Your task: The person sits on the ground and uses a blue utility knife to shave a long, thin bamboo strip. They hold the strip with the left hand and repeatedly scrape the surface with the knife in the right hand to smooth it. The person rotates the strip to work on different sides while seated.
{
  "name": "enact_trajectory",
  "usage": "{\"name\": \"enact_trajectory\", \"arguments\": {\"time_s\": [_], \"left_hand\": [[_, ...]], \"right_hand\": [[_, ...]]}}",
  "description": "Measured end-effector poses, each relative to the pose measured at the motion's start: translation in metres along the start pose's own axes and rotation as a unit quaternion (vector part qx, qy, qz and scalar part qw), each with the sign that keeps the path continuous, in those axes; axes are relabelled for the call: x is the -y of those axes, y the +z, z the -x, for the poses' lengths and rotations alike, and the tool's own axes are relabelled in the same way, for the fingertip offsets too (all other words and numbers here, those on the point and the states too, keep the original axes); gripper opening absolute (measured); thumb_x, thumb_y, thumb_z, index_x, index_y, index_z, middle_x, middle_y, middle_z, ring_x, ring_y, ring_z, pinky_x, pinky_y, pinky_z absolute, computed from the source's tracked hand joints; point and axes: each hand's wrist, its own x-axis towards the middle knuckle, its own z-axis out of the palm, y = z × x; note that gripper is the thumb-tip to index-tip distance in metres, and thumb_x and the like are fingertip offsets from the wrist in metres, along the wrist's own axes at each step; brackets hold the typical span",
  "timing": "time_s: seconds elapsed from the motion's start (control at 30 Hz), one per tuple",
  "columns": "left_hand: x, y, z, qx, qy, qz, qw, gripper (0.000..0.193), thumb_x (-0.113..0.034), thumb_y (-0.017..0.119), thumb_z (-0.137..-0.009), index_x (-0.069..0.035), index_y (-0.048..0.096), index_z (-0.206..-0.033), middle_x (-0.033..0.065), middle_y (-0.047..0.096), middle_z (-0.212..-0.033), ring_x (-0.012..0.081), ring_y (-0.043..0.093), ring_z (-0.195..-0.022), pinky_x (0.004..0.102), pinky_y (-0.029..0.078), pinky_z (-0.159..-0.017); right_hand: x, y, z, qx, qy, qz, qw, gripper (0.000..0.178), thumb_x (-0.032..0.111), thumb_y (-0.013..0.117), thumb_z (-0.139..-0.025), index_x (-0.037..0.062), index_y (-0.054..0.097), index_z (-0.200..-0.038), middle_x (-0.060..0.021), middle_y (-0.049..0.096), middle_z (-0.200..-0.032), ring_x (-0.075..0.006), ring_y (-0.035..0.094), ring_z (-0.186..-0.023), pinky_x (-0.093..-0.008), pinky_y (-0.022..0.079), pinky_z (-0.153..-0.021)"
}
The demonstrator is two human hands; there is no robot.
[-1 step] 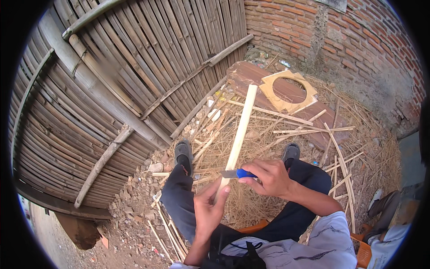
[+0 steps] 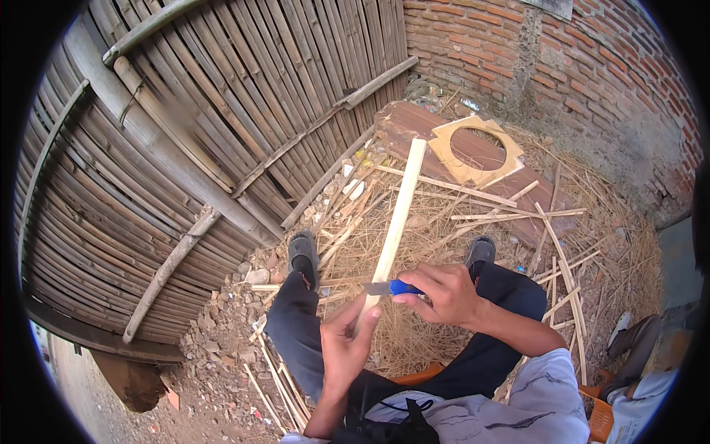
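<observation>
A long pale strip of split bamboo or wood slants up and away from my lap. My left hand is closed round its near end, thumb along the side. My right hand grips the blue handle of a knife. Its short grey blade lies across the strip, just beyond my left fingers, and touches it. The strip's far end rises in front of a brown board on the ground.
A brown board carries a tan sheet with a round hole. Loose strips lie on straw to the right, more at lower left. A bamboo fence stands left, a brick wall behind. Another person's leg shows at right.
Almost nothing differs. The strip's far end has shifted very slightly to the right, and the blade still rests across the strip at nearly the same place.
</observation>
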Motion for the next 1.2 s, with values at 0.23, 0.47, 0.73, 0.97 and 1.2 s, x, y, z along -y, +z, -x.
{"name": "enact_trajectory", "arguments": {"time_s": [0.23, 0.47, 0.73, 0.97, 1.2], "left_hand": [[0.002, 0.005, -0.001, -0.007, 0.053, -0.061, 0.997, 0.031, -0.003, 0.077, -0.102, 0.011, 0.073, -0.130, 0.0039, 0.070, -0.102, 0.0040, 0.059, -0.086, 0.0217, 0.047, -0.070], [0.001, 0.004, 0.002, -0.012, 0.052, -0.093, 0.994, 0.033, -0.003, 0.078, -0.102, 0.011, 0.073, -0.131, 0.0074, 0.074, -0.105, 0.0064, 0.062, -0.090, 0.0226, 0.051, -0.075], [0.007, -0.011, 0.029, 0.006, 0.003, -0.107, 0.994, 0.034, -0.008, 0.081, -0.099, 0.005, 0.076, -0.131, 0.0090, 0.075, -0.093, 0.0076, 0.060, -0.077, 0.0248, 0.048, -0.066], [0.013, -0.024, 0.034, 0.007, -0.016, -0.113, 0.993, 0.034, -0.008, 0.081, -0.100, 0.004, 0.076, -0.131, 0.0062, 0.072, -0.088, 0.0064, 0.059, -0.074, 0.0244, 0.046, -0.064], [0.011, -0.006, 0.009, -0.009, 0.021, -0.093, 0.995, 0.035, -0.008, 0.081, -0.099, 0.002, 0.076, -0.132, 0.0076, 0.069, -0.081, 0.0083, 0.056, -0.071, 0.0283, 0.046, -0.063]], "right_hand": [[0.005, 0.000, -0.001, 0.003, 0.001, 0.005, 1.000, 0.035, 0.036, 0.086, -0.092, 0.0041, 0.077, -0.103, -0.0071, 0.070, -0.075, -0.0243, 0.070, -0.057, -0.0348, 0.053, -0.050], [0.007, -0.005, -0.002, 0.004, 0.000, 0.027, 1.000, 0.034, 0.036, 0.086, -0.092, 0.0044, 0.077, -0.102, -0.0071, 0.072, -0.076, -0.0239, 0.070, -0.058, -0.0344, 0.053, -0.051], [-0.050, -0.041, -0.023, -0.159, 0.104, 0.078, 0.979, 0.033, 0.037, 0.079, -0.101, 0.0037, 0.079, -0.105, -0.0115, 0.078, -0.084, -0.0221, 0.074, -0.063, -0.0343, 0.056, -0.057], [-0.054, -0.065, -0.026, -0.160, 0.164, 0.077, 0.970, 0.036, 0.036, 0.075, -0.104, 0.0001, 0.077, -0.108, -0.0132, 0.077, -0.085, -0.0235, 0.075, -0.068, -0.0350, 0.057, -0.061], [0.000, -0.008, -0.003, 0.001, 0.040, 0.010, 0.999, 0.030, 0.035, 0.082, -0.097, 0.0069, 0.077, -0.105, -0.0083, 0.076, -0.084, -0.0248, 0.075, -0.064, -0.0359, 0.057, -0.054]]}}
